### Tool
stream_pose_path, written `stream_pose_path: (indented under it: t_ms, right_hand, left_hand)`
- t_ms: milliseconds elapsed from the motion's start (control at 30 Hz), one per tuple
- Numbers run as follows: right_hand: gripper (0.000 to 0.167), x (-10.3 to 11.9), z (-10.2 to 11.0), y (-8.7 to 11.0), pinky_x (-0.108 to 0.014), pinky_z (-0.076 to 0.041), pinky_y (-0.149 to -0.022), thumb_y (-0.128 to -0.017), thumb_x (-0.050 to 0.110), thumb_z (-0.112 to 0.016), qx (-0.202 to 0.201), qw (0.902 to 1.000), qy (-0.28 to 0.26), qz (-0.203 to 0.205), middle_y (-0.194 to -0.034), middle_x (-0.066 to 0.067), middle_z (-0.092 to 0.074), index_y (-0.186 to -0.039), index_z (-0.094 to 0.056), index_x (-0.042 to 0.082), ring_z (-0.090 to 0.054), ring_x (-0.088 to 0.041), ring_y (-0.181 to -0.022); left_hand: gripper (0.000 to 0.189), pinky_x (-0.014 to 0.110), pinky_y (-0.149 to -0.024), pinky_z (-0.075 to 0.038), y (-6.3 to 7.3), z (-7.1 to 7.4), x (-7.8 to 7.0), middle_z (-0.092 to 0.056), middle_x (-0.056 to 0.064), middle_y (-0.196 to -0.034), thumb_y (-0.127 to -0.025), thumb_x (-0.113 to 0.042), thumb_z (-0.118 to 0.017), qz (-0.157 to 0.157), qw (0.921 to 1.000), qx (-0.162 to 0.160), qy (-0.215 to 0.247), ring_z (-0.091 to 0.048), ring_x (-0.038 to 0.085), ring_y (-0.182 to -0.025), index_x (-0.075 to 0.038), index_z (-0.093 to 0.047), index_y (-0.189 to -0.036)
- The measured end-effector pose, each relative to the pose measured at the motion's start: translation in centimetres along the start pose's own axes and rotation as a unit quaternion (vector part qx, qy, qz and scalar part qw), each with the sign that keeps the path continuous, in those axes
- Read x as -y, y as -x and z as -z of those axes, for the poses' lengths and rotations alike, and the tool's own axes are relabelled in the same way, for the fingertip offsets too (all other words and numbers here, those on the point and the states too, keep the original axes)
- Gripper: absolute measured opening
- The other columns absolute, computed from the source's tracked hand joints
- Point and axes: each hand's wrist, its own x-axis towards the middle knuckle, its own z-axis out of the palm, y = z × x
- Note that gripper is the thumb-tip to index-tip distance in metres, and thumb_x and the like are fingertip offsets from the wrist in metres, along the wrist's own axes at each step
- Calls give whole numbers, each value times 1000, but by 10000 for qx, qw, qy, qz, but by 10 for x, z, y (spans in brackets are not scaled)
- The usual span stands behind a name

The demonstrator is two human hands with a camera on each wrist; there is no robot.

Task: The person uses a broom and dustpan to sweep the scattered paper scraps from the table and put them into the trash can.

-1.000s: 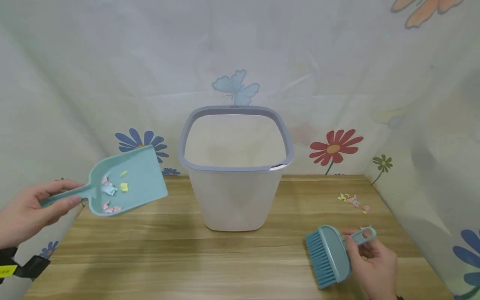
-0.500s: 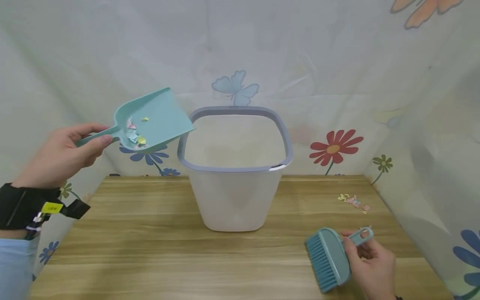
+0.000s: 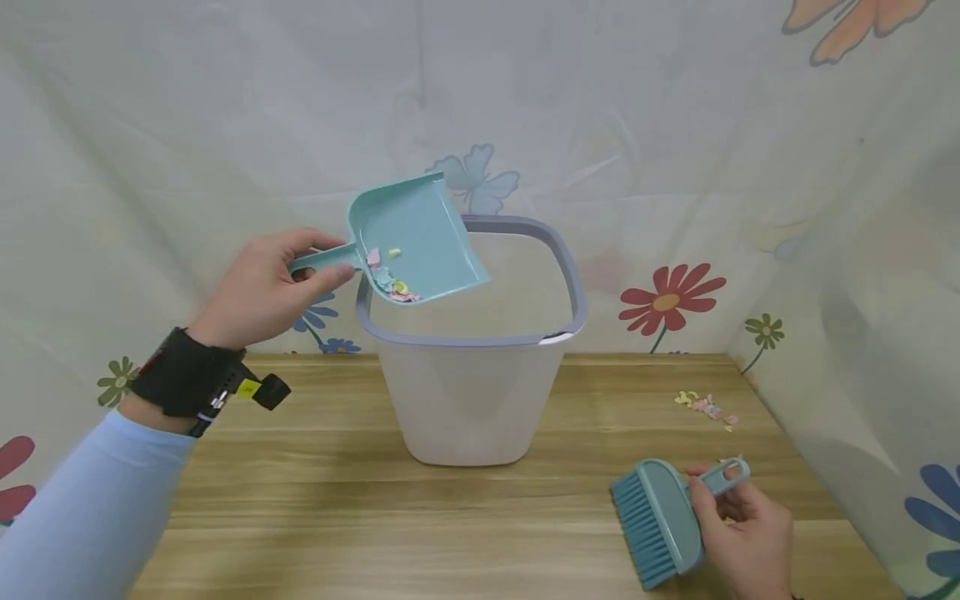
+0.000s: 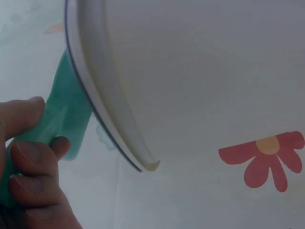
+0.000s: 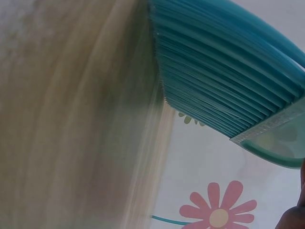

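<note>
My left hand [image 3: 266, 287] grips the handle of a light-blue dustpan [image 3: 420, 237], thumb on top. The pan overlaps the left part of the white bin [image 3: 472, 400] and its grey-blue rim [image 3: 558, 250] in the head view. Several scraps of torn paper [image 3: 384, 279] in pink, blue and yellow lie in the pan near its handle end. At the front right, my right hand [image 3: 750, 533] pinches the handle of a small blue hand brush [image 3: 667, 521]. Its bristles [image 5: 224, 67] point left, low at the tabletop in the right wrist view.
Another small heap of paper scraps [image 3: 707, 406] lies at the back right of the wooden table [image 3: 315, 500]. A few bits show beside the right hand. A printed curtain [image 3: 225, 100] with flowers and butterflies encloses the table at the back and sides.
My left hand has carried the dustpan up and to the right, from beside the bin to over its left part. The scraps have slid together near the handle end. The right hand has barely moved.
</note>
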Motion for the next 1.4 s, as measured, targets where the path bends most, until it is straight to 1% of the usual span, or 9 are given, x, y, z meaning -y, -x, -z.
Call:
stream_pose_path:
  t_ms: [133, 233, 400, 600, 800, 867, 967, 1200, 1400]
  right_hand:
    - [17, 1, 0, 0, -11, -44, -47, -85, -13, -73, 3, 9999, 96, -78, -82, 38, -65, -94, -76, 0, -60, 11, -54]
    - [16, 1, 0, 0, -11, -44, -47, -85, -12, -73, 0, 9998, 167, -132, -80, 39, -64, -94, -76, 1, -59, 10, -53]
    - [17, -1, 0, 0, -11, -43, -47, -85, -11, -74, -10, 9995, 256, -192, -79, 40, -62, -94, -77, 3, -58, 10, -52]
    - [17, 0, 1, 0, -12, -43, -46, -86, -11, -74, 11, 9995, 273, -132, -80, 39, -62, -94, -77, 4, -57, 9, -51]
    - [16, 1, 1, 0, -12, -42, -46, -86, -11, -74, 21, 9996, 272, -117, -80, 40, -62, -94, -77, 3, -56, 8, -51]
    - [16, 2, 1, 0, -12, -42, -46, -86, -10, -74, 24, 9995, 289, -121, -79, 40, -62, -94, -77, 3, -56, 8, -50]
    - [16, 1, 1, 0, -13, -43, -46, -86, -11, -74, 27, 9996, 277, -91, -80, 40, -62, -93, -77, 3, -57, 8, -50]
    - [18, 0, 2, 1, -12, -42, -46, -84, -13, -74, 37, 9998, 164, 50, -82, 39, -63, -93, -76, 2, -57, 9, -51]
    - [17, 0, 2, 0, -13, -41, -45, -84, -12, -74, 56, 9997, 233, -5, -81, 39, -62, -91, -75, 3, -55, 8, -50]
  left_hand:
    - [31, 27, -63, -49, -3, -14, -6, -77, 6, -101, -97, -25, -76, -771, 9951, -274, -559, -58, 16, -64, -12, -73, -125]
    - [33, 31, -60, -47, -4, -22, -11, -76, 6, -85, -94, -22, -79, -1445, 9822, -561, -1060, -58, 15, -59, -10, -73, -123]
    - [36, 29, -50, -39, -5, -31, -20, -71, 6, -72, -90, -22, -83, -2331, 9540, -810, -1705, -52, 13, -52, -4, -73, -120]
    - [38, 33, -50, -49, -4, -35, -31, -75, 10, -80, -89, -22, -84, -3059, 9178, -999, -2325, -66, 20, -59, -1, -70, -118]
    - [34, 29, -45, -39, 1, -37, -42, -61, 7, -66, -90, -19, -83, -3723, 8722, -1343, -2873, -52, 19, -52, -1, -67, -114]
    - [35, 28, -44, -37, 3, -37, -45, -61, 7, -66, -89, -18, -84, -3823, 8656, -1432, -2900, -49, 19, -52, -1, -67, -115]
    - [36, 31, -45, -43, 6, -37, -46, -65, 8, -70, -89, -19, -84, -3699, 8733, -1524, -2779, -57, 21, -55, -2, -69, -115]
    - [44, 38, -55, -53, 19, -31, -36, -78, 15, -96, -83, -17, -88, -2699, 9254, -1853, -1907, -71, 25, -66, -1, -73, -121]
    - [42, 15, -64, -46, 35, -25, -30, -77, 11, -93, -80, -9, -88, -2002, 9567, -1938, -844, -63, 15, -60, -4, -74, -119]
